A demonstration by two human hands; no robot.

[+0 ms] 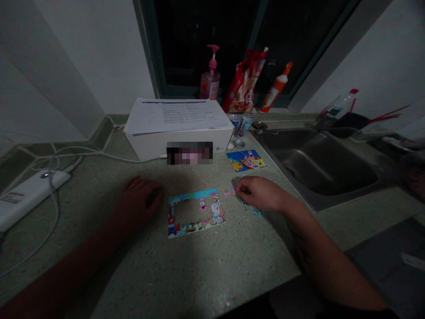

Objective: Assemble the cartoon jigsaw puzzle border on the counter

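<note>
A partly assembled cartoon jigsaw puzzle (199,225) lies on the counter between my hands. Its border is joined, and the counter shows through the middle. Inside the frame, toward the right, sits a pink character section (202,204). My right hand (262,192) is just right of the puzzle, with thumb and fingers pinched at a small pink piece. Loose puzzle pieces (255,213) lie partly hidden beneath that hand, and a single pink piece (227,193) lies to its left. Left of the puzzle, my left hand (141,199) rests on the counter, thumb apart from loosely curved fingers, holding nothing.
Behind the puzzle stands a white box (149,144) with printed sheets on top. A blue cartoon picture card (246,160) lies near the metal sink (318,164). Cans (245,125) and a pump bottle (210,82) are farther back. A white power strip (29,195) with cables lies left.
</note>
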